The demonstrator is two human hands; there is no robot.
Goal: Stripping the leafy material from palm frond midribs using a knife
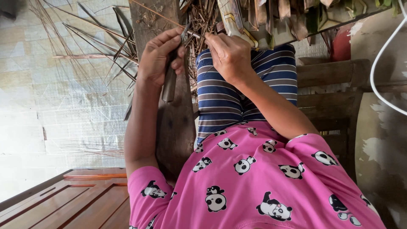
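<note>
My left hand (pixel 160 57) is shut on a small knife (pixel 170 82) with a dark handle, its blade pointing up toward a thin dry leaf rib (pixel 193 32). Just to the right, my right hand (pixel 230 55) pinches that rib near a bundle of dry palm leaf strips (pixel 254 17). Both hands work above my knees, over striped blue shorts (pixel 237 93). A pink patterned shirt (pixel 254 182) fills the lower frame.
A dark upright wooden plank (pixel 176 123) stands between my left arm and legs. Loose dry ribs (pixel 91 55) lie scattered on the pale tiled floor. A wooden bench (pixel 330 89) and a white cable (pixel 379 68) are at the right, with brown wooden panelling (pixel 76 199) bottom left.
</note>
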